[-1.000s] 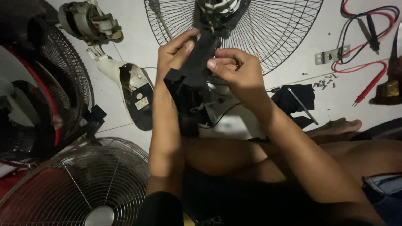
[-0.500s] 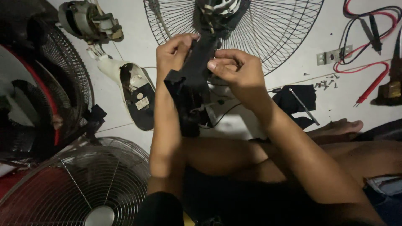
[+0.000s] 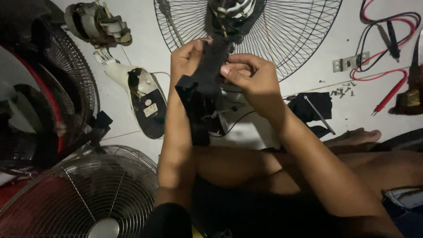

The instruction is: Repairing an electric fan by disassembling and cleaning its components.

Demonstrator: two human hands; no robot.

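1. While both grip it, the black fan housing [image 3: 207, 88] sits at centre frame; my left hand [image 3: 185, 59] is closed on its left edge.
2. My right hand [image 3: 249, 75] pinches its right edge.
3. Wire fan guard [image 3: 299, 31], 12 o'clock.
4. White fan base [image 3: 143, 99], 9 o'clock.
5. Red and black probe leads [image 3: 387, 66], 2 o'clock.

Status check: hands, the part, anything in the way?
Left hand and right hand both grip the black plastic fan housing. Held above white floor. Nothing blocking; round wire fan guard behind.
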